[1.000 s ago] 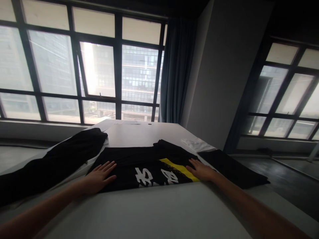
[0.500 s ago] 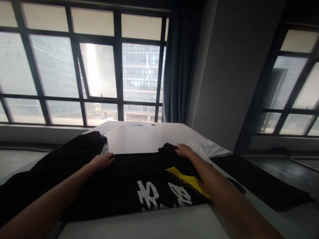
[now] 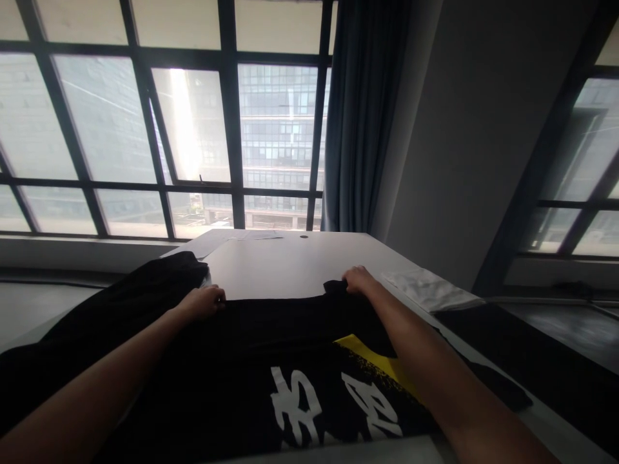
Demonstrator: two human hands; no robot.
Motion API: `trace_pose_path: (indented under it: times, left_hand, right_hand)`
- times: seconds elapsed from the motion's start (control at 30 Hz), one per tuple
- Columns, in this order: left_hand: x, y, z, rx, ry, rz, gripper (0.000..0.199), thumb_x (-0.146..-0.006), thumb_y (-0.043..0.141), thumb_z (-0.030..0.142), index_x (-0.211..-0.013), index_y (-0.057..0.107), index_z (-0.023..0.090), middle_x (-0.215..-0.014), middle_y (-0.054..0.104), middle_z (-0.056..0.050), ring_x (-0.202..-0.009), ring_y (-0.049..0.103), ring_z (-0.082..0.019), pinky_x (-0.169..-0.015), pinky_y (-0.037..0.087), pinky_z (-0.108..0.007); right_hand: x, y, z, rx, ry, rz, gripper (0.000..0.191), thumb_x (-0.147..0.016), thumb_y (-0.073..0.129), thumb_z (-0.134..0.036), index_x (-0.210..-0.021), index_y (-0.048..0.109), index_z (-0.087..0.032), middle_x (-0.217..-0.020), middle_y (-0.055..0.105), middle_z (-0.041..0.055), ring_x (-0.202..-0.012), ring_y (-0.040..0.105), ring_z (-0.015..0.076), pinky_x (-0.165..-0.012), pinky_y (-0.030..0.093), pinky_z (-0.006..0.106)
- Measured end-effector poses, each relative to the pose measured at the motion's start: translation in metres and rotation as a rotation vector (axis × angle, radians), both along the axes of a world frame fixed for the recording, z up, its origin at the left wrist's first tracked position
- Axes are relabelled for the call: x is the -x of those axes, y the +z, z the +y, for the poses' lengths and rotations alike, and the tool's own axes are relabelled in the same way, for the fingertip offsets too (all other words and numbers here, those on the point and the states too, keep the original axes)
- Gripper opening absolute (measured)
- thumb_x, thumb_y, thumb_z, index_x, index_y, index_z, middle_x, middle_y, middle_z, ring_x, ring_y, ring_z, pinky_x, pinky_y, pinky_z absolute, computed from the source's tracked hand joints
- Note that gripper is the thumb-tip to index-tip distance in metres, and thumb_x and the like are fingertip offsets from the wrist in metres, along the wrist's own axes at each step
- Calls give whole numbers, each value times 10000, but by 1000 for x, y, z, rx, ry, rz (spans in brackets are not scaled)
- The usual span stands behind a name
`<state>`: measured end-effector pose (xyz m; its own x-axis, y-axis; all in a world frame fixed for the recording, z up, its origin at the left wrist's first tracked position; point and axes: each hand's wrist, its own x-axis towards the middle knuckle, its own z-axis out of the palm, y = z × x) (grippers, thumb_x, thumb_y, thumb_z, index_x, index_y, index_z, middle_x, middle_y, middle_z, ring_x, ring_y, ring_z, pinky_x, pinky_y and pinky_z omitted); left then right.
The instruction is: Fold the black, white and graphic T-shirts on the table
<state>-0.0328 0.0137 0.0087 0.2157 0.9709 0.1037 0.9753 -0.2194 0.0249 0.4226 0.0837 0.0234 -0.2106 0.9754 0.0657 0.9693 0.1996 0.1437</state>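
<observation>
A black shirt [image 3: 251, 341] with white lettering and a yellow patch lies spread across the near part of the white table. Its far left edge is pinched in my left hand [image 3: 206, 301], fingers curled closed. Farther right, my right hand [image 3: 358, 281] is closed on the shirt's far edge, where a small fold of dark cloth sticks out to the left. My right forearm crosses over the yellow patch.
More black cloth [image 3: 130, 296] lies heaped on the left. White cloth [image 3: 430, 289] and a long black cloth [image 3: 522, 348] lie along the right side. Papers [image 3: 217, 241] rest at the white table's [image 3: 271, 264] far left. Windows and a curtain [image 3: 358, 129] stand behind.
The view has tilted slightly down and shifted. My right hand has moved a little up and right with the shirt edge, and the fold beside it shows less cloth.
</observation>
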Motion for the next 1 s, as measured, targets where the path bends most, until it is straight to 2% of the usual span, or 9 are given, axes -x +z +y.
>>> trace_pose_path:
  times: [0.13, 0.23, 0.33, 0.4, 0.47, 0.6, 0.8, 0.9, 1.0]
  left_hand:
    - [-11, 15, -16, -114, 64, -4, 304, -859, 470, 325, -1056, 678, 222, -1091, 727, -100, -984, 678, -294, -808, 478, -372]
    - [-17, 31, -33, -233, 96, -60, 311, -876, 439, 328, -1062, 663, 219, -1057, 739, -101, -979, 681, -303, -819, 469, -378]
    - [-15, 44, -55, -336, 21, -150, 279, -850, 452, 326, -999, 663, 222, -1033, 734, -75, -958, 671, -270, -833, 465, -350]
    - [-8, 47, -72, -353, -66, -212, 259, -825, 469, 349, -952, 658, 227, -1004, 726, -53, -928, 659, -244, -831, 470, -328]
    - [0, 45, -91, -326, -143, -255, 233, -801, 482, 361, -889, 654, 230, -965, 719, -35, -891, 649, -225, -821, 476, -313]
    - [8, 33, -127, -226, -224, -288, 201, -771, 485, 324, -806, 654, 221, -878, 709, -33, -835, 647, -224, -787, 488, -321]
    - [2, 21, -148, -141, -252, -285, 206, -767, 515, 298, -839, 696, 229, -928, 717, -52, -906, 661, -244, -844, 509, -349]
    - [3, 17, -147, -99, -250, -266, 196, -744, 549, 278, -842, 716, 249, -956, 720, -47, -949, 662, -253, -881, 509, -363]
    - [9, 15, -146, -99, -241, -280, 192, -759, 550, 305, -821, 722, 247, -960, 713, -54, -950, 660, -257, -885, 512, -365]
  right_hand:
    - [-30, 21, -27, -191, -65, 79, 339, -725, 593, -159, -1039, 719, -180, -1121, 698, 105, -1116, 577, 274, -1121, 242, 450]
    - [-47, 38, -60, -376, -111, 266, 284, -755, 549, -184, -1004, 683, -164, -962, 713, 82, -951, 606, 237, -1005, 363, 382]
    - [-59, 50, -107, -442, -49, 416, 219, -757, 547, -230, -937, 658, -169, -888, 693, 66, -835, 595, 214, -802, 434, 312]
    - [-67, 52, -141, -352, 31, 475, 171, -732, 579, -264, -866, 646, -179, -835, 679, 42, -787, 587, 198, -731, 434, 289]
    - [-75, 49, -174, -166, 90, 492, 145, -681, 625, -275, -791, 635, -181, -776, 663, 25, -756, 582, 194, -693, 430, 281]
    - [-82, 30, -220, 142, 105, 527, 198, -627, 670, -262, -805, 661, -176, -801, 674, 23, -759, 595, 196, -673, 436, 279]
    - [-63, 8, -237, 160, 95, 535, 489, -659, 742, -431, -1075, 697, -177, -915, 698, 51, -820, 621, 212, -727, 468, 299]
    - [-54, 10, -238, 156, 140, 565, 324, -697, 698, -375, -950, 718, -174, -895, 718, 50, -835, 639, 221, -759, 477, 307]
    - [-52, 18, -241, -26, 177, 689, 237, -756, 602, -346, -883, 702, -173, -853, 713, 43, -827, 635, 218, -777, 482, 319]
